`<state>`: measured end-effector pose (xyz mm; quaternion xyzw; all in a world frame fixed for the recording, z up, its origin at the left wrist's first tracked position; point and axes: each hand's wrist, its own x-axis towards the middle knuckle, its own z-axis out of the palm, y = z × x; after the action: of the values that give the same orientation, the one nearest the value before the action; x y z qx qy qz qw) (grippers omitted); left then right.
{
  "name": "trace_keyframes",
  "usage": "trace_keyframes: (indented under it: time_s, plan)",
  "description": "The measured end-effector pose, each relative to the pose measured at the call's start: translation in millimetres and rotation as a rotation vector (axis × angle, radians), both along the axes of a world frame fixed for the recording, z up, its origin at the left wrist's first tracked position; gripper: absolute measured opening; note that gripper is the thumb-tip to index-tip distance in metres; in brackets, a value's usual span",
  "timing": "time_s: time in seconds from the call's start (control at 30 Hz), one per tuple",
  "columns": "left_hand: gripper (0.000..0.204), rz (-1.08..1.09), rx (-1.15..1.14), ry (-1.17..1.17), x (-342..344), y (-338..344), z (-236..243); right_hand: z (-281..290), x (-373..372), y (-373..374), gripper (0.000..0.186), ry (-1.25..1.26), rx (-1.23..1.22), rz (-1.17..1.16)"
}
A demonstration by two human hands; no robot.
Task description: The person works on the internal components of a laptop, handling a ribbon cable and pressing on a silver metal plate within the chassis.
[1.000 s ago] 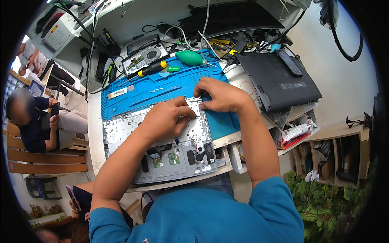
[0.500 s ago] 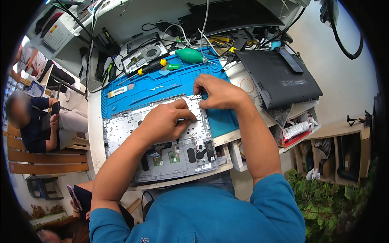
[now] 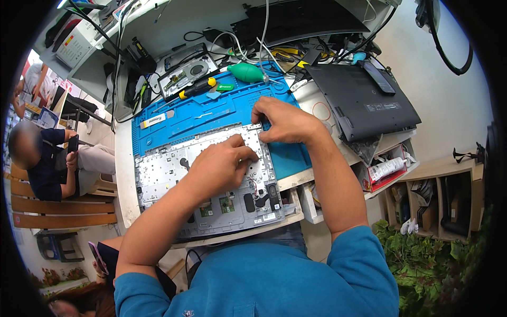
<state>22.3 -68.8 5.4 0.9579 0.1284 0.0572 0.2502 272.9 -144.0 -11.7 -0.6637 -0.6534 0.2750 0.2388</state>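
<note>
A silver laptop chassis [image 3: 158, 174], bare inside face up, lies across the near part of a blue repair mat [image 3: 179, 124]. My left hand [image 3: 219, 164] rests over its right half, fingers curled and the index fingertip down on the metal. Whatever sits under those fingers is hidden. At the chassis's far right corner, my right hand [image 3: 288, 120] has thumb and index finger closed on the edge. Thin wires [image 3: 253, 185] and a black speaker [image 3: 273, 196] show below my left hand. My left forearm covers part of the chassis's near left side.
Beyond the chassis lie a yellow-black screwdriver [image 3: 198, 87], a green air blower [image 3: 246, 73] and an opened device with a fan [image 3: 187, 76]. A dark laptop [image 3: 364, 103] with a phone [image 3: 377, 79] on it stands right. Tangled cables fill the back. A seated person [image 3: 50, 158] is at left.
My left hand has shifted slightly to the right and its fingers have drawn closer together. More of the chassis's left half shows. My right hand stays at the corner.
</note>
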Motion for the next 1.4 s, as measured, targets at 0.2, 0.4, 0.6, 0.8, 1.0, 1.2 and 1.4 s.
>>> trace_keyframes:
  time_s: [0.2,0.4,0.6,0.8,1.0,1.2,1.4]
  plan:
    - [0.023,0.102,0.053,0.067,-1.5,-21.6,1.8,0.0,0.9,0.1,0.042,-0.027,0.021,0.014]
    - [0.025,0.151,0.073,0.065,-2.5,-30.5,-2.8,-2.4,0.1,-0.4,0.042,-0.007,0.014,0.012]
    - [0.026,0.098,0.022,-0.055,-11.5,-18.4,-11.9,-6.6,-1.0,-0.3,0.044,-0.014,0.037,0.020]
    - [0.023,0.125,-0.017,-0.143,-7.8,-19.8,-8.4,-5.0,2.8,-0.9,0.043,-0.011,0.042,0.021]
    - [0.018,0.150,-0.010,-0.103,-6.2,-27.4,-8.4,-4.6,3.0,-0.4,0.043,-0.012,0.032,0.025]
    - [0.018,0.176,0.030,-0.085,-10.0,-26.9,-10.1,-6.1,1.2,-0.4,0.043,-0.010,0.041,0.018]
    - [0.026,0.134,0.073,-0.053,-12.1,-26.1,-10.2,-1.9,-0.3,-0.8,0.043,-0.012,0.021,0.007]
